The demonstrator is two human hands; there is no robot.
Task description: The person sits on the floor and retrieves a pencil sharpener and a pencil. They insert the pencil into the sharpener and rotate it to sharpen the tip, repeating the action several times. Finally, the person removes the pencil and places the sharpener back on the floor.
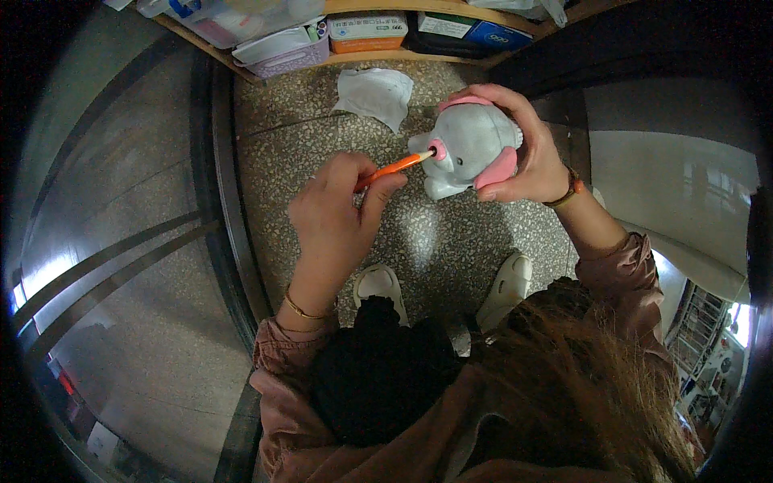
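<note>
An orange pencil (395,166) is pinched between the thumb and fingers of my left hand (335,202). Its bare wood end meets the pink, round-rimmed opening (438,150) at the tip of the elephant's trunk. My right hand (534,151) grips the grey elephant figure (477,136) from its right side, fingers over the top and thumb below. The figure has pink ears and a small dark eye, and looks like an electric or hand pencil sharpener. Whether the pencil's point is inside the hole is hard to tell.
A crumpled white paper sheet (375,96) lies on the speckled terrazzo floor (290,133). Beyond it, a wooden shelf (398,55) holds a lilac basket (290,59) and several boxes. A dark-framed glossy panel (139,199) stands at left. Pale slippers (380,284) are on my feet.
</note>
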